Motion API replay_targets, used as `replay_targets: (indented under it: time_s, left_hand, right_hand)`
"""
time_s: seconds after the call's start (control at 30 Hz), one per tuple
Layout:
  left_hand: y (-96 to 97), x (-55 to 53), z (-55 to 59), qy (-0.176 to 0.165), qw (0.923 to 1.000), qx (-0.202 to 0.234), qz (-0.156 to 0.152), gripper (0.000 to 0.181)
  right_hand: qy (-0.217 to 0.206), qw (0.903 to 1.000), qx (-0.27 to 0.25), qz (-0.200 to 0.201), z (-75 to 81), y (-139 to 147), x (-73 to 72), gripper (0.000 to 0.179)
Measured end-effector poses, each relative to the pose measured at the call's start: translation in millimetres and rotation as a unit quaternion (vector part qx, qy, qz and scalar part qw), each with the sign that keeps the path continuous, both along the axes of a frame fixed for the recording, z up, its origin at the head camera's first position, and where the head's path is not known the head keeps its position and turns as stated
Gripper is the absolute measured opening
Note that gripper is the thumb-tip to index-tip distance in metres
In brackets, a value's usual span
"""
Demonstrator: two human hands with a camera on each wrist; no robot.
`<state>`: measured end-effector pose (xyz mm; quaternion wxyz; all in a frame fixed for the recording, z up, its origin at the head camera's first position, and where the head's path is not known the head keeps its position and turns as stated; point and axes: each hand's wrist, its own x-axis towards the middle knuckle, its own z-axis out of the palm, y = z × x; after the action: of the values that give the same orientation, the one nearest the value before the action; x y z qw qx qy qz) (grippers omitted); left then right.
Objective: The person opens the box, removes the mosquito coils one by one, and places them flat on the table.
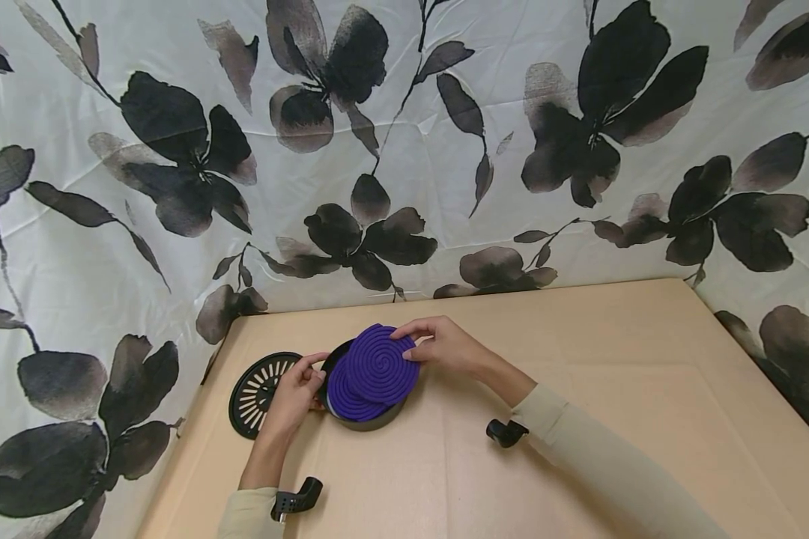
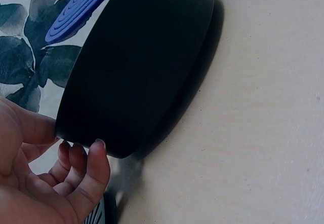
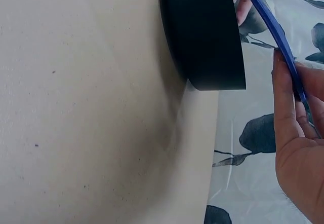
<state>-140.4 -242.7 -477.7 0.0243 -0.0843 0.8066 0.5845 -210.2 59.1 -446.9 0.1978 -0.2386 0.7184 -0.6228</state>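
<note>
Right hand (image 1: 443,346) pinches 1 purple coil (image 1: 382,364), probably light and brittle, best held edgewise; left hand (image 1: 297,391) grips the bowl (image 2: 136,64).

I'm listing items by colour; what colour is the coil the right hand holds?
The coil is purple, seen best from the head view.

No text, label, brand, number or sign can be read in any of the three views, head, left wrist or right wrist.
</note>
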Motion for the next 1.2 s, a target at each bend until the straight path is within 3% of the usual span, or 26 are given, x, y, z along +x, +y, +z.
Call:
replay_targets:
  time_s: [1.0,1.2]
  left_hand:
    - [0.1,-1.7,0.3,0.004,1.0,-0.008,0.001,0.036]
    - [0.5,-2.1,-0.9,-0.003,1.0,-0.004,0.005,0.037]
  right_hand:
    - [0.013,0.9972,0.0,-0.074,3.5,33.9,-21.9,0.038]
    - [-0.009,0.9968,-0.003,-0.08,2.0,39.0,-28.5,0.04]
